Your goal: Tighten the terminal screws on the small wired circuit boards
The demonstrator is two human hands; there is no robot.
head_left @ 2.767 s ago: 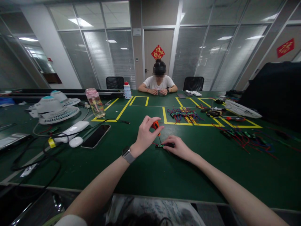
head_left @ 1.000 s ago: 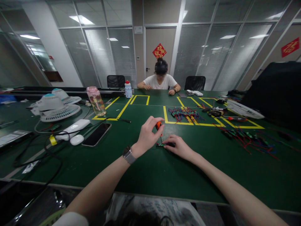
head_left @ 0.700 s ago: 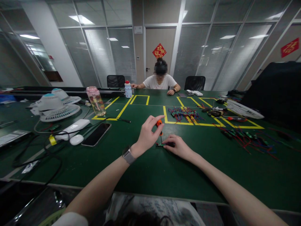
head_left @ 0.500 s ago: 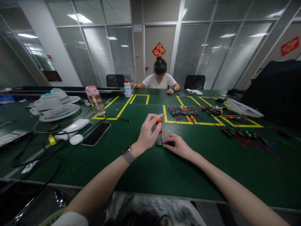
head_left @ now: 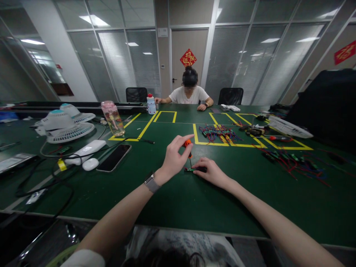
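My left hand [head_left: 177, 155] is closed around the orange handle of a small screwdriver [head_left: 188, 143], held upright. Its thin shaft points straight down, and the tip meets a small green circuit board [head_left: 189, 170] lying on the table. Thumb and fingers of my right hand [head_left: 209, 171] pinch the board's right end against the tabletop, covering that part of it. A black piece shows under my right fingers; I cannot make out what it is.
Wired circuit boards [head_left: 219, 132] lie beyond my hands, with more boards [head_left: 294, 160] at the right. To the left are a phone [head_left: 114, 158], a white case [head_left: 90, 164], a power strip [head_left: 86, 152], a pink-lidded bottle [head_left: 113, 119] and fans [head_left: 68, 128]. A co-worker [head_left: 189, 91] sits opposite.
The orange screwdriver handle has turned and tilted slightly between my left fingers. Both hands and the circuit board stay in almost the same place.
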